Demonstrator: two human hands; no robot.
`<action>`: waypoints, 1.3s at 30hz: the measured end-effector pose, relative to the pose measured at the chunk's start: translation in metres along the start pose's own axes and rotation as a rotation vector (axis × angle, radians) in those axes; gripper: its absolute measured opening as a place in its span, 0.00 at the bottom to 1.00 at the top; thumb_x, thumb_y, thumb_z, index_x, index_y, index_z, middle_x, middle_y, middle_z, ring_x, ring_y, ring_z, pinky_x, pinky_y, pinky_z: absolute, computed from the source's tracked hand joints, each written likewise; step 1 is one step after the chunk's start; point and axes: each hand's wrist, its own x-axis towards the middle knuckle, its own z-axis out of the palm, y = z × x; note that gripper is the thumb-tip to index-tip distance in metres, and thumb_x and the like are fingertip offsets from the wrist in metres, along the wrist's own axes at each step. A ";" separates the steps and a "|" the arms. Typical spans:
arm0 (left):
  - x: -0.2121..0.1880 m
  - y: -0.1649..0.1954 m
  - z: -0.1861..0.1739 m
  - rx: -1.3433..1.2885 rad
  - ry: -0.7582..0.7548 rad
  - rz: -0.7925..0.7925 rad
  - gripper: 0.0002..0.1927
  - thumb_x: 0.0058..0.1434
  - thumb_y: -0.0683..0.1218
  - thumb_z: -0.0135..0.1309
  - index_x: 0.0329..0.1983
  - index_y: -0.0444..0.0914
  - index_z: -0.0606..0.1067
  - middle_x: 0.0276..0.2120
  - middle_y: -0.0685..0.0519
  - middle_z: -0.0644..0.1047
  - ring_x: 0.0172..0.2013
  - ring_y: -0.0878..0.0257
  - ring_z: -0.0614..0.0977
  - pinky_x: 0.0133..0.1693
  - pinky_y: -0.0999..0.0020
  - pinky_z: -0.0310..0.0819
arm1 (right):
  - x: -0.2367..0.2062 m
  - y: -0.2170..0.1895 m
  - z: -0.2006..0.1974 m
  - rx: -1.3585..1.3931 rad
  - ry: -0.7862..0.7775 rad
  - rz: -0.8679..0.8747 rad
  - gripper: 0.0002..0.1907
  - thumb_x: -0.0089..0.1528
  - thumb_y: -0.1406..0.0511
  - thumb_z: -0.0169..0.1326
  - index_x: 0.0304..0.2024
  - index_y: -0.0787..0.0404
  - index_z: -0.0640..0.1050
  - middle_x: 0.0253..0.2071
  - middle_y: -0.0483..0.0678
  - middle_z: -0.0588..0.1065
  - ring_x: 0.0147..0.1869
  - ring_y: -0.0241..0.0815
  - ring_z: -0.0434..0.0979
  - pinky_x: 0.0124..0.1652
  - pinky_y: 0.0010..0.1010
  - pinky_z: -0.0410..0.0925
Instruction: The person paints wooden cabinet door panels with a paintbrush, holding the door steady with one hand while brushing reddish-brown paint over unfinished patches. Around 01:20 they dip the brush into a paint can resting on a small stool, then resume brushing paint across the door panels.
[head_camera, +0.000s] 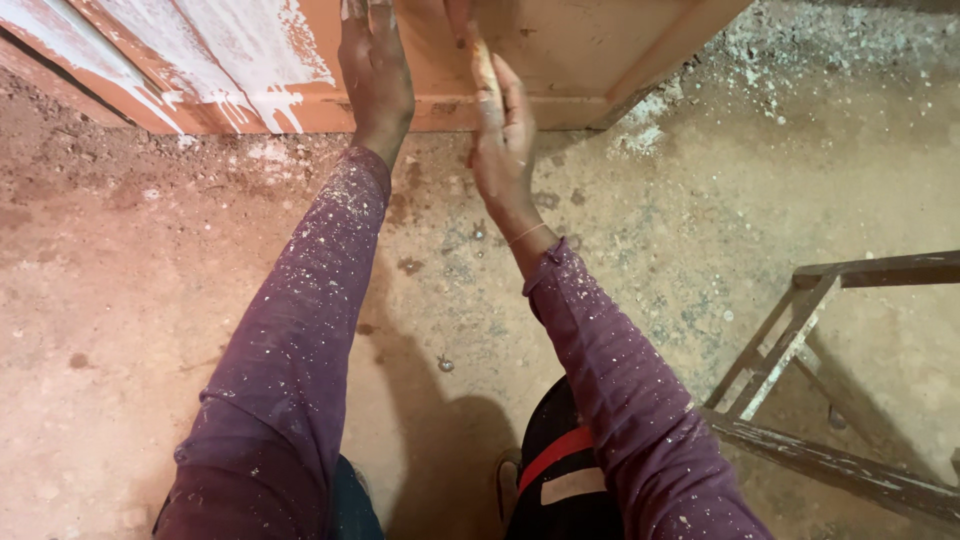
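From the head camera I note, in the upper left of the frame, an orange-painted wooden panel (250, 60) streaked with white filler or paint; it runs along the top edge to the centre-right, where its corner ends above a scatter of white debris (640, 130).

Left of centre at the top, the left hand (373, 70) lies flat, back upward, against the panel's lower part. Its fingers run out of the frame at the top edge, so I cannot tell how far they are spread; it grips nothing that I can see.

Just beside it, top centre, the right hand (503, 140) stands edge-on, its fingers closed narrowly around a thin, pale tool (481, 60) pressed to the panel face. The tool's upper end is cut off by the frame, and I cannot tell its kind. A thin band sits at that wrist. Both sleeves (300, 330) are purple and flecked with white.

At the lower centre, a dark shoe with a red stripe (560, 470) stands on the ground.

At the right, well apart from the hands, a worn wooden frame (800, 360), spattered with paint, rests on the floor.

The floor (120, 280) is bare, rough concrete, dusty reddish-tan, with white specks thickest near the panel's base.
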 end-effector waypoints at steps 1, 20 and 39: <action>0.000 0.000 0.000 -0.021 -0.009 0.001 0.33 0.78 0.59 0.42 0.73 0.30 0.62 0.71 0.42 0.70 0.72 0.54 0.70 0.72 0.64 0.58 | 0.004 0.001 -0.004 -0.082 0.057 -0.128 0.23 0.78 0.61 0.41 0.75 0.59 0.63 0.64 0.65 0.68 0.60 0.47 0.67 0.54 0.43 0.67; 0.001 -0.001 0.007 0.005 0.005 0.040 0.29 0.77 0.57 0.43 0.68 0.30 0.68 0.64 0.43 0.77 0.65 0.55 0.77 0.68 0.64 0.65 | -0.005 -0.006 -0.007 0.087 -0.112 0.022 0.27 0.71 0.62 0.43 0.72 0.56 0.59 0.56 0.51 0.72 0.23 0.27 0.62 0.18 0.20 0.64; 0.004 -0.004 0.011 0.039 0.004 0.114 0.27 0.77 0.58 0.42 0.60 0.29 0.71 0.56 0.42 0.79 0.59 0.53 0.79 0.63 0.60 0.69 | -0.006 -0.006 -0.003 -0.101 -0.065 -0.137 0.23 0.78 0.57 0.44 0.73 0.58 0.67 0.62 0.54 0.73 0.46 0.32 0.66 0.44 0.26 0.68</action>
